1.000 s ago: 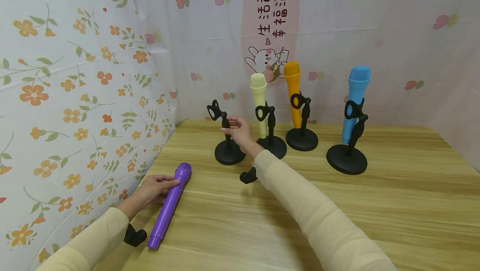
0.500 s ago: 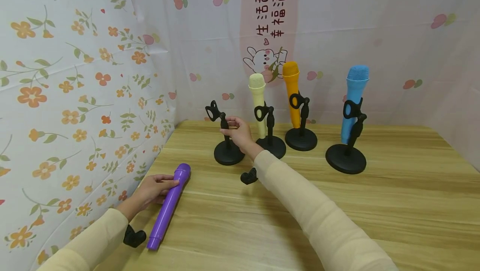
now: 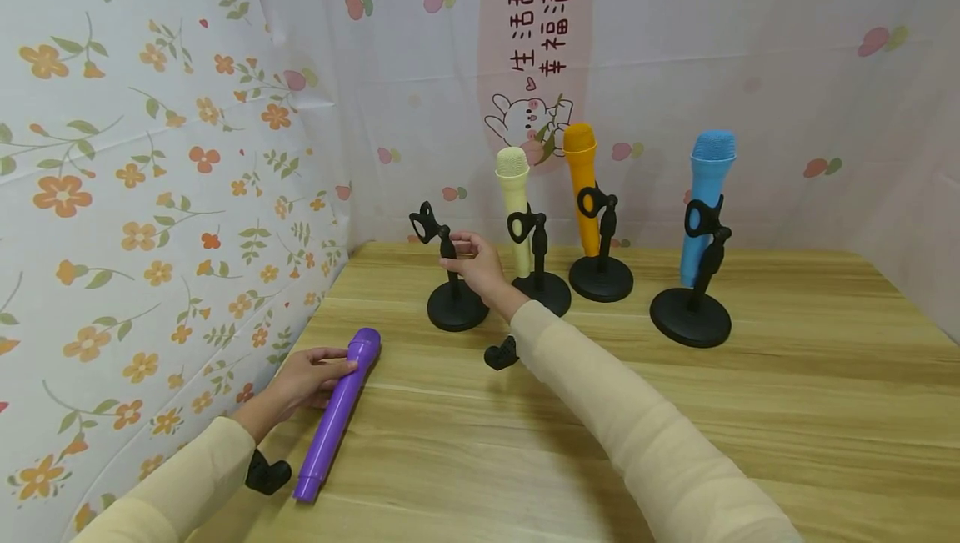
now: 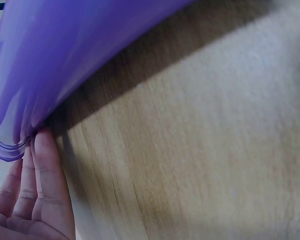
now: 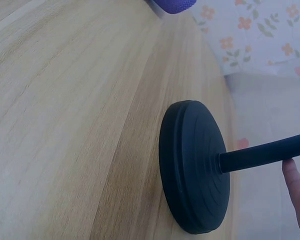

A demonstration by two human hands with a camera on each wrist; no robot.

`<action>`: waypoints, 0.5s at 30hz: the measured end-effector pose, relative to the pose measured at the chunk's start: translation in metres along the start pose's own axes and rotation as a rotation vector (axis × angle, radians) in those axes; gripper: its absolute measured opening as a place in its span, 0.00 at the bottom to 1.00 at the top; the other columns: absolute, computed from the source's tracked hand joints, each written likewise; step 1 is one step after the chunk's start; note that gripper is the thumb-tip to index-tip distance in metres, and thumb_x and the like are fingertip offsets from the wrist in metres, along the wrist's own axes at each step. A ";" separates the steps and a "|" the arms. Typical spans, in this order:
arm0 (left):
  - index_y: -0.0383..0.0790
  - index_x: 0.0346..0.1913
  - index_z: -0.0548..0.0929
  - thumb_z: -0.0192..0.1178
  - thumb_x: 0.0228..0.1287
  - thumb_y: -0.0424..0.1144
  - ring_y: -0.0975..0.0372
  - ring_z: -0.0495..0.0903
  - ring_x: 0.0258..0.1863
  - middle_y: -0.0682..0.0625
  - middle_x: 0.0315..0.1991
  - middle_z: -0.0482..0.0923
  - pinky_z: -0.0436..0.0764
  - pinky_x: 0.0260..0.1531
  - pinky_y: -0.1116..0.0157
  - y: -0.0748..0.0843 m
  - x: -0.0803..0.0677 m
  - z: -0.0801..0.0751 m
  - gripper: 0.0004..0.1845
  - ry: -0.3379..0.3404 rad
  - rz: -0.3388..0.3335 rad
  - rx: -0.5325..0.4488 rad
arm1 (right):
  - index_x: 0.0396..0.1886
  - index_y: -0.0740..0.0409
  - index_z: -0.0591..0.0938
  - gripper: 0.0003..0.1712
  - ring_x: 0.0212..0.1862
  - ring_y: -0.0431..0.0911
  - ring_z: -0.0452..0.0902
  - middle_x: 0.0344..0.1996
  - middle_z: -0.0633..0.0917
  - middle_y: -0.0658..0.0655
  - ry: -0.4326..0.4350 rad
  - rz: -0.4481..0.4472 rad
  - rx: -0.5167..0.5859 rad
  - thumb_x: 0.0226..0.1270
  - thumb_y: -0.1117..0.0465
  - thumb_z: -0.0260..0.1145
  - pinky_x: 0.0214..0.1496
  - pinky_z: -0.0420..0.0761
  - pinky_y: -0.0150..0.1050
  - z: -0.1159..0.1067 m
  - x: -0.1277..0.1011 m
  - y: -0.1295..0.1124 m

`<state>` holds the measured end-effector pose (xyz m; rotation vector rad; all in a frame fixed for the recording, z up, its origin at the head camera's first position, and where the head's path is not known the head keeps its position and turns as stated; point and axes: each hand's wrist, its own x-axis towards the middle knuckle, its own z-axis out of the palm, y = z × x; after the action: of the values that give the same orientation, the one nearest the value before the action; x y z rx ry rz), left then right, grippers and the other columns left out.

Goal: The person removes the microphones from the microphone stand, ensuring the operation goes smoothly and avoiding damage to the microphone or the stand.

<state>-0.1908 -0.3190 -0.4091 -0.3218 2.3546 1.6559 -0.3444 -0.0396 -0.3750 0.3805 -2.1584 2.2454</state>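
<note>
My left hand (image 3: 307,378) holds a purple microphone (image 3: 339,414) near its head, at the left of the table. The microphone slants, its head pointing away from me. In the left wrist view, fingers (image 4: 50,180) reach the side of the purple body; the thumb is out of sight there. Farther back, my right hand (image 3: 483,268) grips the post of a black microphone stand (image 3: 457,309), thumb and fingers at either side. This stand is upright and its clip has no microphone in it. Its round base (image 5: 200,170) fills the middle of the right wrist view.
To the right stand several more black stands, bearing a pale yellow microphone (image 3: 513,184), an orange microphone (image 3: 581,159) and a blue microphone (image 3: 708,176). My right forearm crosses before the yellow one's base. A flowered cloth (image 3: 150,193) borders the wooden table (image 3: 450,443) at left.
</note>
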 end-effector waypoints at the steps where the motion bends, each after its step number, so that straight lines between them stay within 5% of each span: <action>1: 0.26 0.65 0.68 0.67 0.63 0.44 0.59 0.84 0.36 0.45 0.39 0.85 0.84 0.31 0.57 0.001 0.000 0.000 0.34 0.003 -0.002 0.001 | 0.56 0.58 0.78 0.25 0.50 0.52 0.79 0.48 0.81 0.59 -0.002 0.000 0.000 0.59 0.71 0.72 0.53 0.80 0.43 -0.001 0.000 0.000; 15: 0.27 0.67 0.66 0.67 0.63 0.46 0.59 0.83 0.37 0.48 0.39 0.84 0.84 0.32 0.58 0.006 -0.001 -0.005 0.37 0.010 -0.041 -0.025 | 0.59 0.62 0.76 0.27 0.52 0.54 0.79 0.47 0.80 0.62 -0.041 0.016 0.049 0.60 0.73 0.70 0.52 0.80 0.43 -0.016 -0.004 0.000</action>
<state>-0.1920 -0.3219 -0.4017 -0.3807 2.3199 1.6701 -0.3430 -0.0231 -0.3762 0.4147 -2.1367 2.3231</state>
